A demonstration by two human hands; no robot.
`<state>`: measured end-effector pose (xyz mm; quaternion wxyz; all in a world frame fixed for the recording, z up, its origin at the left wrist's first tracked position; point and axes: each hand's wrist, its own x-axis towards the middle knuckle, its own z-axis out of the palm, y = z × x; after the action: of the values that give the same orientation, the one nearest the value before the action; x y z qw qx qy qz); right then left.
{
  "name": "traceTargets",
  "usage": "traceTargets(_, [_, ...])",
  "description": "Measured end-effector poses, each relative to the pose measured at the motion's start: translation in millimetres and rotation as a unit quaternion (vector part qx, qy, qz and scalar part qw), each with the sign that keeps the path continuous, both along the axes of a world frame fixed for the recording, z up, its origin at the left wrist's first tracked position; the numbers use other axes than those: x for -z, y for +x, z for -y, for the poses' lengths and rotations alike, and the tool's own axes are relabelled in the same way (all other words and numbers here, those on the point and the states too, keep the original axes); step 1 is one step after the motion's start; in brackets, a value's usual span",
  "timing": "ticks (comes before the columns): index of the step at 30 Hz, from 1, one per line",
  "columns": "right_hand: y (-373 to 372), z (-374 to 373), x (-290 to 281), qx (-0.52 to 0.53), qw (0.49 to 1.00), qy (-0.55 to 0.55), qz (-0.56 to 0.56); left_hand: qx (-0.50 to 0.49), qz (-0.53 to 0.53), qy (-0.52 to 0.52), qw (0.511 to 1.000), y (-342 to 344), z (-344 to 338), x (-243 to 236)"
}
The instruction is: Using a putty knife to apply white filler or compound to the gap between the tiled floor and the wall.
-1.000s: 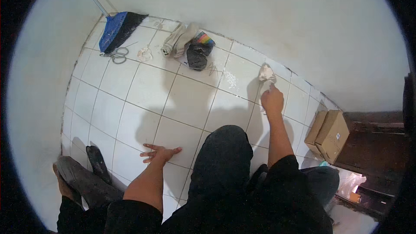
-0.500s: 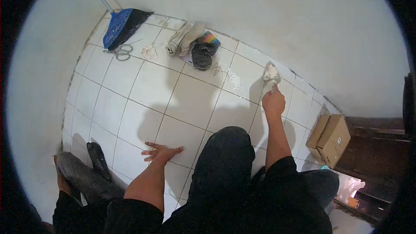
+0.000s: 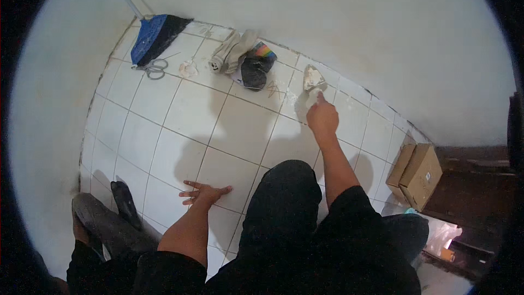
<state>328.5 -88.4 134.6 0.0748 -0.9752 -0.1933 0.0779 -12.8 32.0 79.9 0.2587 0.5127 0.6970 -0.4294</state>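
My right hand (image 3: 323, 116) grips a small trowel (image 3: 315, 78) with pale paste on its blade, low over the white tiled floor (image 3: 144, 147) near the back wall. Left of the blade, white smears mark the tiles. My left hand (image 3: 203, 193) rests on the tiles with fingers spread, left of my raised knee. Behind and left of the trowel lie pale rolled fabric pieces (image 3: 229, 49), a black bundle (image 3: 254, 71) with a rainbow-striped item and some thin wire. Farther left are grey-handled scissors (image 3: 155, 68) and a crumpled pale scrap (image 3: 188, 69).
A blue broom (image 3: 147, 38) leans in the back left corner. Another person's grey-clad leg (image 3: 103, 221), dark shoe and bare forearm are at lower left, against the wall. A cardboard box (image 3: 415, 172) stands at right beside dark wood (image 3: 464, 186). White walls (image 3: 382, 27) bound the floor.
My right hand has moved the trowel left and toward the back wall, over the white smears. My left hand has stayed on the floor.
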Motion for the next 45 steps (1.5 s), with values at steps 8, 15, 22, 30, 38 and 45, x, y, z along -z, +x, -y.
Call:
traceTargets(8, [10.9, 51.7, -0.4, 0.112, 0.993, -0.002, 0.035, -0.048, 0.015, 0.008, 0.999, -2.3, -2.2, -11.6])
traceTargets(15, [-6.8, 14.6, 21.7, 0.037, 0.997, -0.032, 0.057, -0.034, -0.008, 0.026, 0.999, 7.9, 3.1, 4.3])
traceTargets(22, [3.2, 3.6, -20.1, 0.008, 1.0, 0.001, 0.016, -0.051, 0.018, 0.009, 0.999, -1.7, -2.5, -8.7])
traceTargets(30, [32.4, 78.7, -11.8, 0.109, 0.99, 0.003, 0.084, -0.048, 0.007, -0.005, 0.999, -0.3, -2.6, -9.8])
traceTargets(38, [20.6, 71.2, 22.6, 0.071, 0.996, 0.033, 0.041, -0.035, 0.019, 0.009, 0.999, -1.4, 3.6, -7.7])
traceTargets(45, [11.0, 46.3, -10.7, -0.148, 0.988, 0.008, 0.043, 0.006, 0.009, 0.025, 1.0, 6.3, 3.7, -10.9])
